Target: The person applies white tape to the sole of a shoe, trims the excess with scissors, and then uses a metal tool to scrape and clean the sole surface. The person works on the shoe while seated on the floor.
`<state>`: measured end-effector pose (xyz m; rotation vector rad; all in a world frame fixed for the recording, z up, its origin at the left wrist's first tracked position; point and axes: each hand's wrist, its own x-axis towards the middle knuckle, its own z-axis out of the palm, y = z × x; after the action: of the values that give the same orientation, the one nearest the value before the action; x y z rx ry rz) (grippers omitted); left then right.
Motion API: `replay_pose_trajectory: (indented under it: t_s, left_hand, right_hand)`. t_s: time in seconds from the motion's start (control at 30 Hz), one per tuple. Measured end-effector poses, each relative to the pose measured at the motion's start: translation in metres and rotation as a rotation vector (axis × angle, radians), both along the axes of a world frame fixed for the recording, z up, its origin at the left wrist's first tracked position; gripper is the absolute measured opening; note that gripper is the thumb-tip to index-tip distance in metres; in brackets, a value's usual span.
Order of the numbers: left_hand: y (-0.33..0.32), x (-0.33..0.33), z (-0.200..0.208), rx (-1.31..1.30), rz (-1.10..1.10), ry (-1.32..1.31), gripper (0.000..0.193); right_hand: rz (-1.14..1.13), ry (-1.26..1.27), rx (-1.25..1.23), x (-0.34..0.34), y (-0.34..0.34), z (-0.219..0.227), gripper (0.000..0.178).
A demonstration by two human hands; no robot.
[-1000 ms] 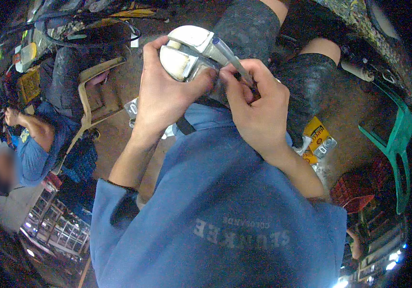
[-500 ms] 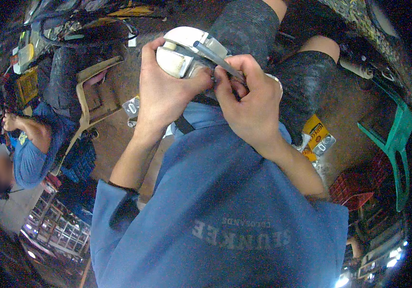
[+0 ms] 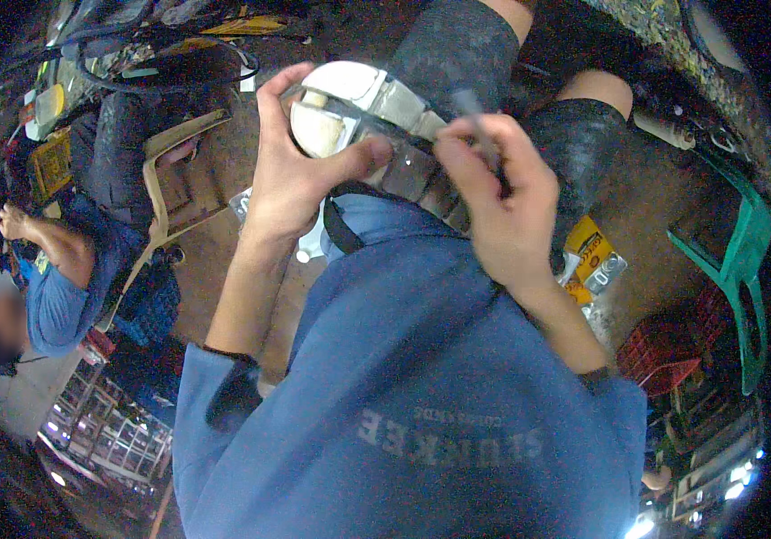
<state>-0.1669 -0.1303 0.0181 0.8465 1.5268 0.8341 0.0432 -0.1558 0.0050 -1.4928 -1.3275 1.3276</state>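
Observation:
My left hand (image 3: 291,175) is closed around the near-left end of a white, rounded, two-part moulded piece (image 3: 345,81). A dark groove runs between its two halves, and greyer blocks continue toward the right. My thumb presses on the near half. Just off its right end, my right hand (image 3: 511,198) pinches a thin grey rod-like tool (image 3: 468,101), smeared by motion. The tool's upper end sticks out above my fingers, and its lower end is hidden in the hand. Part of the moulded piece's lower side lies in shadow above my blue shirt.
At the left a co-worker in a blue shirt (image 3: 62,296) sits beside a beige plastic chair (image 3: 156,193). To the right are a green chair (image 3: 740,242), a red crate (image 3: 655,359) and a yellow package (image 3: 590,241) on the floor. A dark cable (image 3: 80,63) loops at upper left.
My right hand has moved right, away from the middle of the white piece, taking the grey tool with it. My left hand keeps its hold, and more of the piece's right part shows.

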Motion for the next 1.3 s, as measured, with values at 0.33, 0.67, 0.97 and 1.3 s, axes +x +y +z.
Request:
replay_pose_trajectory:
  t_s: [0.33, 0.67, 0.97, 1.3]
  left_hand:
    - [0.011, -0.002, 0.023, -0.05, 0.006, -0.286, 0.094]
    - [0.057, 0.095, 0.03, 0.564, 0.19, -0.601, 0.078]
    - [0.079, 0.14, -0.029, 0.642, 0.475, -0.674, 0.081]
    - [0.064, 0.12, 0.004, 0.323, 0.38, -0.486, 0.077]
  right_hand:
    - [-0.407, 0.144, 0.18, 0.052, 0.007, -0.001, 0.035]
    - [-0.371, 0.548, 0.811, 0.068, 0.022, 0.052, 0.029]
    - [-0.326, 0.076, 0.892, 0.044, 0.076, 0.005, 0.02]
    - [-0.291, -0.1, 0.944, 0.045, 0.079, 0.004, 0.023]
